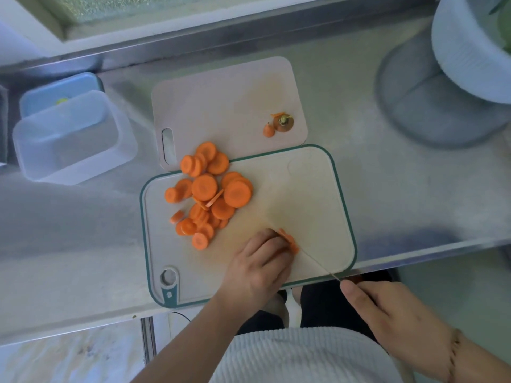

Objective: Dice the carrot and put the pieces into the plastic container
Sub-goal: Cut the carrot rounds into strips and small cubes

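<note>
**On the green-rimmed board: slices piled, one stack under the knife**

On the steel surface [387, 189] the green-rimmed cutting board [318, 194] sits at the near edge and serves as landmark. Behind it, partly tucked under its far edge, lies a pale pink board [221, 100]. Well off to the board's far right stands a white ribbed pot [464, 56] above a mesh cover [420, 111]. To the board's left, apart from it, the clear plastic container [72, 139] stands open; nothing orange seen inside. A blue-lidded box [55, 89] sits just behind the container.

Left hand [257, 269] rests on the board's near middle, fingers curled down onto a small stack of carrot slices [290, 240], pinning it. Right hand [398, 313], off the board's near right corner, grips a knife handle, index finger laid along the top. Knife blade [318, 262] runs from that hand across the board's near edge up to the pinned stack.

Heap of carrot rounds [210, 194] covers the board's far left part, a few spilling onto the pink board. Two carrot end trimmings [279, 124] lie on the pink board's right corner.
</note>
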`<state>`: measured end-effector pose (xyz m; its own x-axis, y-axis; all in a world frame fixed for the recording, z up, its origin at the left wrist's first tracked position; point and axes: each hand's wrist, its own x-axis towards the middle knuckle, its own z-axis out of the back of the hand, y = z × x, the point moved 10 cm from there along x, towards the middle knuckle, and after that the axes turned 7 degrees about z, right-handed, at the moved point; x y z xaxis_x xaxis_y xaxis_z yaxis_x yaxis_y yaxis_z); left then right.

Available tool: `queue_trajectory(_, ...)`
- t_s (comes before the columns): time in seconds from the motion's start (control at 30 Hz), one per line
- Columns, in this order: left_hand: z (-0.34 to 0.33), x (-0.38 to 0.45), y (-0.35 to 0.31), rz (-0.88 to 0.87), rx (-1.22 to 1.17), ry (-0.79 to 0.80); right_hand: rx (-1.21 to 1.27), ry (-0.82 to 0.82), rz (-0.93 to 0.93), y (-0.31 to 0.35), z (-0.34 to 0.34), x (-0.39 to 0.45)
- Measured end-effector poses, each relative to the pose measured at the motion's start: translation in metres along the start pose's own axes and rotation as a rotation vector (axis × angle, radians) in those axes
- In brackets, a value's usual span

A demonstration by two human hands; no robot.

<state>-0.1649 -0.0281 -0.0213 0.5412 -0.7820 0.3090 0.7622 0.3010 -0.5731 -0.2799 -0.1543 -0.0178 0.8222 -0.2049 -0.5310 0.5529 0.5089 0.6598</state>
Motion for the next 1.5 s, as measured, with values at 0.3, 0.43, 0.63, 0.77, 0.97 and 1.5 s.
queue_trajectory(0.3, 0.001, 0.002, 0.003, 0.039, -0.041, -0.050, -0.093, 0.041, -0.087, -0.013, -0.008, -0.006)
queue_trajectory(0.43, 0.001, 0.003, 0.001, 0.016, -0.047, -0.041, -0.121, 0.053, -0.045, -0.002, -0.013, 0.015)
queue_trajectory(0.63, 0.003, 0.003, -0.001, 0.002, -0.029, -0.038, -0.038, 0.038, -0.026, 0.006, -0.005, 0.027)
queue_trajectory(0.77, 0.001, 0.002, 0.001, 0.017, -0.016, -0.041, -0.001, 0.020, -0.042, -0.005, 0.001, 0.004)
queue_trajectory(0.97, 0.001, 0.001, 0.002, 0.023, -0.032, -0.041, -0.037, 0.072, -0.087, -0.011, -0.005, 0.002)
queue_trajectory(1.5, 0.001, -0.005, 0.003, 0.015, -0.013, -0.073, -0.028, 0.105, -0.056, -0.006, 0.001, 0.000)
